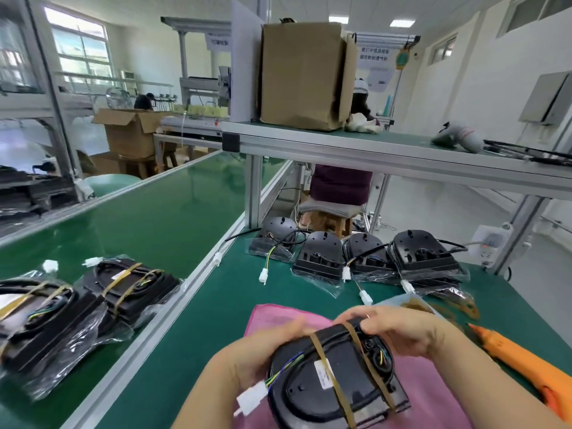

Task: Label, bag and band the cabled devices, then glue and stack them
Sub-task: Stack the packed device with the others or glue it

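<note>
A black cabled device [312,382] lies on a pink cloth [278,315] in front of me, with a white label [323,373] on it and a white connector [252,397] sticking out at its left. Two brown rubber bands [322,362] cross it. My left hand [257,357] grips the device's left edge. My right hand [399,331] grips its upper right edge, fingers curled over the cable and the band. Several more bagged black devices [318,258] stand in a row further back on the green bench.
Two banded, bagged devices [130,289] lie on the green conveyor belt [154,218] at left. An orange glue gun [520,360] lies at right, a bag of rubber bands [414,305] behind my right hand. An upper shelf [371,150] carries a cardboard box [303,75]. A person sits behind the bench.
</note>
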A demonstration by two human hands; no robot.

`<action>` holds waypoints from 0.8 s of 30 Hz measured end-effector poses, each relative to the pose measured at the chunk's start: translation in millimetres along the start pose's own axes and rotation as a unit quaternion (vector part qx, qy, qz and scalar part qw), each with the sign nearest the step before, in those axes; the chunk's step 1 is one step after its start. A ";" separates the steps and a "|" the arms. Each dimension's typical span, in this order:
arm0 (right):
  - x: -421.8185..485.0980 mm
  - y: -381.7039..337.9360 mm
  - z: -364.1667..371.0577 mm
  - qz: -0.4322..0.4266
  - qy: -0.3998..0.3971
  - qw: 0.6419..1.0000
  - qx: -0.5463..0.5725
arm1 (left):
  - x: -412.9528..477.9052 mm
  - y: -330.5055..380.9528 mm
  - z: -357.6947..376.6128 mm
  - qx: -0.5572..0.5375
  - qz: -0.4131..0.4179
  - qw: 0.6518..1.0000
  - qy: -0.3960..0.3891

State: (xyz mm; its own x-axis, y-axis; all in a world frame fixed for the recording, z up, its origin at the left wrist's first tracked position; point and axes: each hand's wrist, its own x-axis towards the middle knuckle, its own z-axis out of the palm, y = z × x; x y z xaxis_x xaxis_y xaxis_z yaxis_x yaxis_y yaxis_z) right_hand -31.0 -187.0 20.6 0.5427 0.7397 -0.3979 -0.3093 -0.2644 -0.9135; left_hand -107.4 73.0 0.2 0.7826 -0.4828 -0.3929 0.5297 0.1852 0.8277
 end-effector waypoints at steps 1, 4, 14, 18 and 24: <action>0.9 2.2 -3.8 -0.013 0.017 0.999 0.033 | 1.1 0.1 -2.6 -0.056 0.020 0.998 0.030; 5.2 8.8 -12.9 -0.063 0.088 0.987 0.120 | 6.3 -14.6 -3.5 -0.214 0.108 0.964 0.115; 105.9 -32.0 43.8 -0.052 0.266 0.922 0.275 | 24.4 -30.8 55.4 -0.345 0.252 0.872 0.240; 163.0 -56.3 90.3 -0.058 0.245 0.930 0.270 | 13.7 -8.6 28.9 -0.368 0.351 0.781 0.363; 241.0 -98.0 144.8 -0.043 0.186 0.950 0.247 | -5.9 20.6 -29.5 -0.381 0.435 0.678 0.454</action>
State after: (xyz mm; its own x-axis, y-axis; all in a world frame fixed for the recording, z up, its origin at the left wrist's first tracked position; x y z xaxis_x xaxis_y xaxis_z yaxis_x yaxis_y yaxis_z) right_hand 16.9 106.7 26.6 0.7926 0.4504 -0.4111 -0.5305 0.1770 -0.8290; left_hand -91.5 104.9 7.7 0.6028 0.7542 -0.2602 -0.5168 0.6176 0.5929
